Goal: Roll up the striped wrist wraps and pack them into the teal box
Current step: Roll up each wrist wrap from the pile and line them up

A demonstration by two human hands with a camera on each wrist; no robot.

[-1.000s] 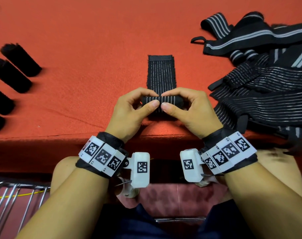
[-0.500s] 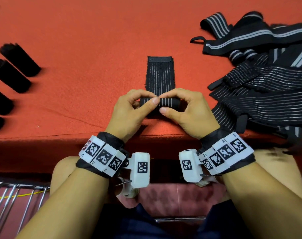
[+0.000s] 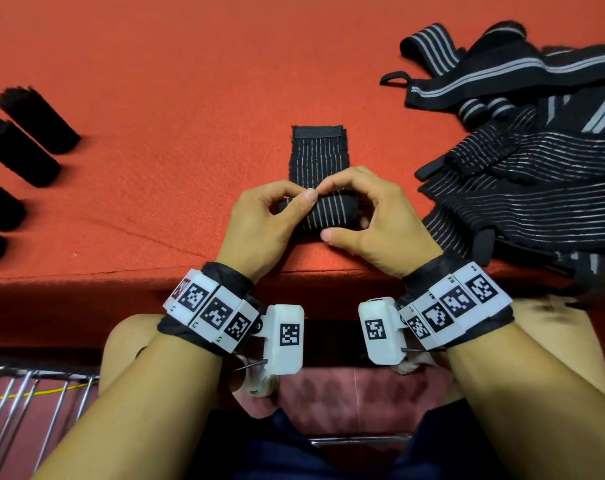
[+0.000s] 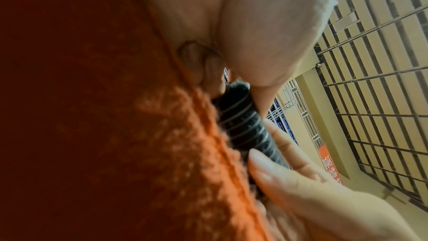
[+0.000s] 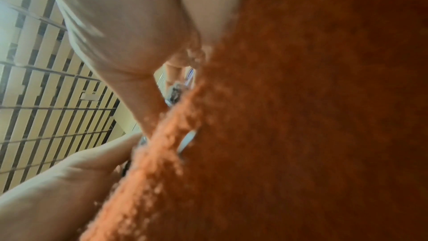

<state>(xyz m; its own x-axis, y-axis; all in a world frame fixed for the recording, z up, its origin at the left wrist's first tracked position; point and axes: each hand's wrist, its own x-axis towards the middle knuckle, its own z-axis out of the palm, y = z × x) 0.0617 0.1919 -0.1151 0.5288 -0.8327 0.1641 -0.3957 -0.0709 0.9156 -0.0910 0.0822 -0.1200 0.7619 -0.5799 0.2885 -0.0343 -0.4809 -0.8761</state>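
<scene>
At the near edge of the red cloth (image 3: pixel 155 98), a half-rolled wrap (image 3: pixel 323 211) is pinched at its ends by the left hand (image 3: pixel 263 226) and right hand (image 3: pixel 373 223), fingers curled over it. Its unrolled tail is laid flat beyond. Finished rolls (image 3: pixel 34 123), apparently four, are ranged far left; loose wraps (image 3: pixel 522 161) are heaped far right.

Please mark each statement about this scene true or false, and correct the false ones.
1. Both hands grip the half-rolled wrist wrap. True.
2. The wrap is rolled completely. False: a flat part lies unrolled on the red cloth.
3. The finished black rolls lie to the person's left. True.
4. The loose wraps are piled on the left. False: they are piled on the right.
5. The teal box stands beside the rolls. False: no teal box is in view.
</scene>
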